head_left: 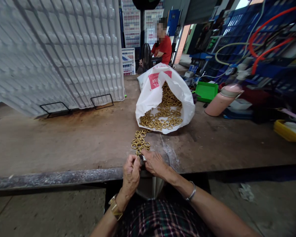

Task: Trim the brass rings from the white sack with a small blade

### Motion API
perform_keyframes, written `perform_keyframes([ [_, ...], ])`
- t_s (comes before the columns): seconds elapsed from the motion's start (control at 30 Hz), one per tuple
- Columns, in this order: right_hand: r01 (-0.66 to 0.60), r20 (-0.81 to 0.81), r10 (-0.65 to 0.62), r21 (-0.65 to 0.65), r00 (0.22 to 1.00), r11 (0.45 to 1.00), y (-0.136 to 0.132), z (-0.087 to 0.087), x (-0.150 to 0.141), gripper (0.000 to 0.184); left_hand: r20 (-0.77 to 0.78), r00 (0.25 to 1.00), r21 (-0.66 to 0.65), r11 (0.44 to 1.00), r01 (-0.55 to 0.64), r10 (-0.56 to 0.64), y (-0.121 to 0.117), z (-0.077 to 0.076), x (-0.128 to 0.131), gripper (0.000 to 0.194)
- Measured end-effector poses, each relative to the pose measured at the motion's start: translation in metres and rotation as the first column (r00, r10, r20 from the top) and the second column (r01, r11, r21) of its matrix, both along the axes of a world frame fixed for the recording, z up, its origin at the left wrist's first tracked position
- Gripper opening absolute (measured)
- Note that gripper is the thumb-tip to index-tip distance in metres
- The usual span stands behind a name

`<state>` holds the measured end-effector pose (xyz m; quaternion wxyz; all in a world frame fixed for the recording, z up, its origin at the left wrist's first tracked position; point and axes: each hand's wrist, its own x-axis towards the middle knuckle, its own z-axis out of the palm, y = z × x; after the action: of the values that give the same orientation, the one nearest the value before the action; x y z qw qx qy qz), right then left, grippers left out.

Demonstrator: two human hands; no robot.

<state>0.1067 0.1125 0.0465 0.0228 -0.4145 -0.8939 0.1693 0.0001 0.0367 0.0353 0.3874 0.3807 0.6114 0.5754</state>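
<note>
A white plastic bag lies open on its side on the brown worktable, full of brass rings. A small trail of loose brass rings runs from the bag's mouth to the table's near edge. My left hand is curled at that edge, fingers pinched on something small that I cannot make out. My right hand is beside it, fingers bent and touching the nearest rings. A clear plastic film lies just right of my hands.
A tall stack of white moulded trays stands at the back left. A person in a red shirt sits behind the table by a fan. A green tray, a pink cylinder, a yellow tray and hoses crowd the right.
</note>
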Motion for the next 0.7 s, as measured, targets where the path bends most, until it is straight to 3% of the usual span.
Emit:
perform_keyframes([
  [0.13,0.027,0.006,-0.027,0.005,1.0,1.0,0.009,0.0,0.002,0.025,-0.028,0.998,0.045,0.997,0.063,-0.062,-0.009,0.019,0.001,0.031],
  [0.27,0.051,-0.131,-0.052,-0.011,0.99,0.999,0.014,0.001,0.001,0.021,0.212,0.972,-0.038,0.993,0.114,-0.103,-0.009,0.033,0.001,0.036],
  [0.43,0.016,-0.274,-0.02,-0.018,0.962,1.0,0.006,0.002,-0.003,0.022,0.337,0.939,-0.061,0.993,0.099,-0.073,-0.005,0.026,-0.005,0.037],
  [0.7,-0.055,-0.119,0.053,-0.011,0.991,0.998,-0.006,0.008,-0.007,0.021,0.196,0.98,-0.091,0.995,0.043,-0.024,-0.005,0.016,-0.005,0.04],
])
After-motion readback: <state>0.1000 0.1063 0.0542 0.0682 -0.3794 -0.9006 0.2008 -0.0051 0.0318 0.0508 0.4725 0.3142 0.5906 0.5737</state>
